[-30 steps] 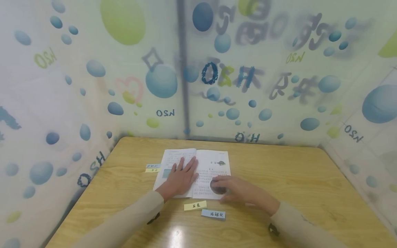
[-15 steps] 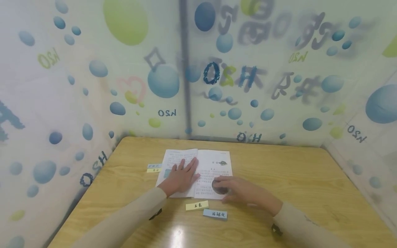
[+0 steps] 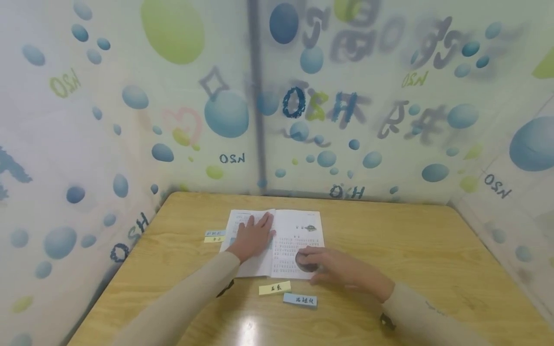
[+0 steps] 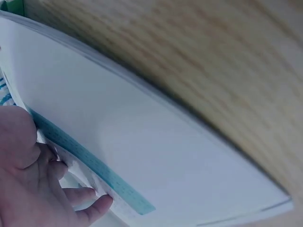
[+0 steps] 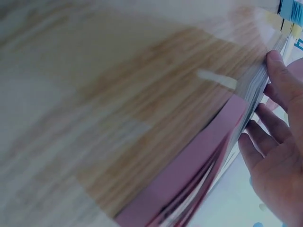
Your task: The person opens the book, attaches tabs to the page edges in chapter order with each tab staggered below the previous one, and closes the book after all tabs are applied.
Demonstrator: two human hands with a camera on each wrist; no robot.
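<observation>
An open book (image 3: 298,218) with printed pages lies on the wooden table. My left hand (image 3: 252,237) rests on its left page, fingers spread. In the left wrist view, that hand (image 4: 38,184) lies beside a printed teal band (image 4: 90,156). At the lower right of the right page is a dark round shape (image 3: 304,262); whether it is printed or solid, I cannot tell. My right hand (image 3: 342,268) reaches over it from the right, loosely bent. The right wrist view shows the right hand's fingers (image 5: 265,137) touching the book's page edges.
Yellow (image 3: 274,288) and blue (image 3: 300,300) handwritten labels lie before the book. A blue (image 3: 215,233) and a yellow label (image 3: 214,239) stick out at its left. In the right wrist view, a pink strip (image 5: 184,165) lies along the book's edge. A patterned wall (image 3: 277,144) stands behind the table.
My left hand has slid a little up the left page, away from the body. My right hand stays over the round shape.
</observation>
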